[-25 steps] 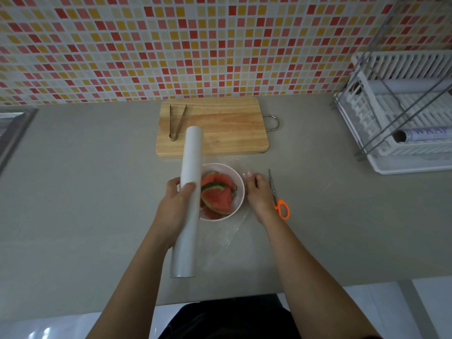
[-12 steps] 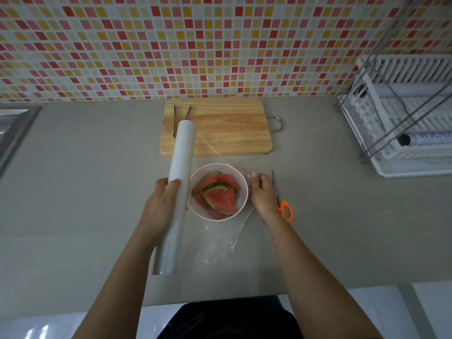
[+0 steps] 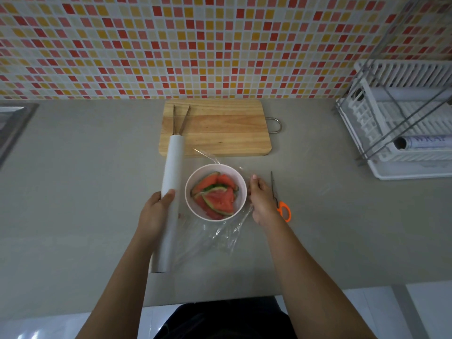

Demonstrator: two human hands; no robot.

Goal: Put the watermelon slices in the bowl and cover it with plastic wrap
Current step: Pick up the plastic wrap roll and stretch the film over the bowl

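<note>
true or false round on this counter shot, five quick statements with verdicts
1. The watermelon slices lie in the bowl. True.
2. The left hand grips the plastic wrap roll. True.
3. The right hand holds the scissors. False: they lie on the counter to its right, and the hand is at the bowl's right side.
4. The tongs sit in the dish rack. False: they lie on the cutting board.
5. A second roll lies in the dish rack. True.
</note>
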